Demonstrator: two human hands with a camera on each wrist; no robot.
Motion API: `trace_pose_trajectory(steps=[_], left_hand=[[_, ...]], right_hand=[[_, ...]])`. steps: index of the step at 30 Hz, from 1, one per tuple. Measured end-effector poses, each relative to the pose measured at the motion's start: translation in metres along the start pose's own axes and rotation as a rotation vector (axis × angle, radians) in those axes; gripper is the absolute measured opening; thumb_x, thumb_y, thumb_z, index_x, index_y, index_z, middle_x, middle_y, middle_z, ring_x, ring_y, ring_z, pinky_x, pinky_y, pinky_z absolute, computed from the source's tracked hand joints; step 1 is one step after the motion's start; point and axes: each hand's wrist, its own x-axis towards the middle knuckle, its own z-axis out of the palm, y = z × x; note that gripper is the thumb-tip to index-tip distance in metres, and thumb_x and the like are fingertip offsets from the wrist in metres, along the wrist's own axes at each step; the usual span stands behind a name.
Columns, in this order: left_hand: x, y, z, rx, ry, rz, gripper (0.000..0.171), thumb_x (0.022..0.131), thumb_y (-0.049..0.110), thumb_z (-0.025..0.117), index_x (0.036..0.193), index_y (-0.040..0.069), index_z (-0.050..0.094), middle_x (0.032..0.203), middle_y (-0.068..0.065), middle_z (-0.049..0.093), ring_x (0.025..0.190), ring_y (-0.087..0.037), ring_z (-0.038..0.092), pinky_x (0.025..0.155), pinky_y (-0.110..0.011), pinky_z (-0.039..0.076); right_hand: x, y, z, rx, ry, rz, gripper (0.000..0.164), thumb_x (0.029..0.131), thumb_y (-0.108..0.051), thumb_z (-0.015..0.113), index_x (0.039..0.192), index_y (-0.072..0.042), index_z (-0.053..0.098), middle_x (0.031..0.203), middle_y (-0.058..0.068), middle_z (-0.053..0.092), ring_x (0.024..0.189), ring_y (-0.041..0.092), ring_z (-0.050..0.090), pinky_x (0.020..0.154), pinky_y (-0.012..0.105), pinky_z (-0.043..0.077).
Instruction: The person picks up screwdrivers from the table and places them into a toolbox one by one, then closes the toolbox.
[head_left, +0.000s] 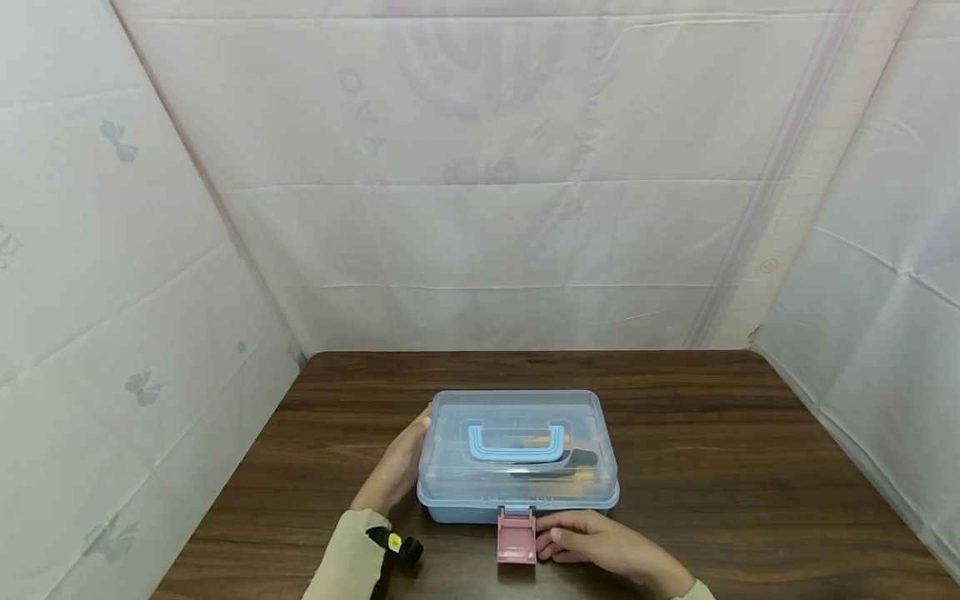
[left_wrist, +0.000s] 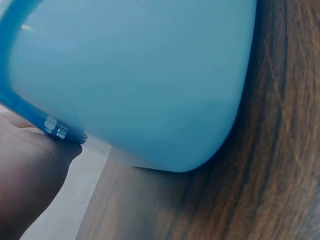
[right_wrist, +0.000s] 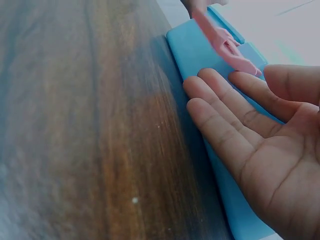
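Observation:
A plastic storage box (head_left: 459, 513) with a clear lid (head_left: 465, 467) and a light blue handle (head_left: 516, 455) sits on the table. Its pink latch (head_left: 517, 542) is flipped outward at the front. Along the box's left side rests my left hand (head_left: 397, 468); in the left wrist view part of this hand (left_wrist: 32, 175) touches the box's rim, its fingers mostly hidden. My right hand (head_left: 596, 542) is at the front, just right of the latch. Its fingers (right_wrist: 225, 132) extend loosely in the right wrist view, with the index fingertip at the pink latch (right_wrist: 230, 47).
Orange and dark items (head_left: 581, 458) show through the lid, too blurred to identify. A black strap device (head_left: 397, 543) is on the left wrist. The dark wood table (head_left: 712, 450) is bordered by white sheets (head_left: 480, 250) at the back and sides.

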Motion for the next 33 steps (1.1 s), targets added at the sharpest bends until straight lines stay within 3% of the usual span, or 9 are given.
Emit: trace_pose_trajectory(steps=[13,23,33], left_hand=[[0.0005,-0.0022,-0.0012,-0.006,-0.007,0.004,0.076,0.100,0.048,0.037,0.155,0.010,0.001,0.163,-0.008,-0.005,0.150,-0.029,-0.009,0.119,-0.056,-0.004],[0.0008,-0.0007,-0.0010,-0.012,-0.007,0.000,0.077,0.100,0.048,0.038,0.155,0.009,0.001,0.163,-0.008,-0.005,0.150,-0.029,-0.009,0.118,-0.057,-0.004],[0.0001,-0.0013,-0.0013,-0.007,-0.008,0.004,0.076,0.101,0.047,0.038,0.155,0.009,0.001,0.163,-0.008,-0.005,0.150,-0.028,-0.010,0.118,-0.055,-0.005]], right_hand=[[0.0011,-0.0007,0.0010,-0.005,-0.001,-0.014,0.043,0.104,-0.020,0.041,0.133,0.012,0.047,0.120,0.019,0.063,0.112,0.021,0.062,0.092,0.027,0.053],[0.0026,-0.0028,0.0032,-0.049,0.010,-0.043,0.036,0.103,-0.016,0.044,0.125,0.010,0.054,0.116,0.020,0.063,0.104,0.010,0.063,0.089,0.025,0.054],[0.0030,-0.0053,0.0081,-0.081,0.026,-0.096,0.033,0.099,-0.014,0.050,0.120,0.011,0.057,0.113,0.033,0.062,0.101,0.006,0.065,0.086,0.022,0.054]])
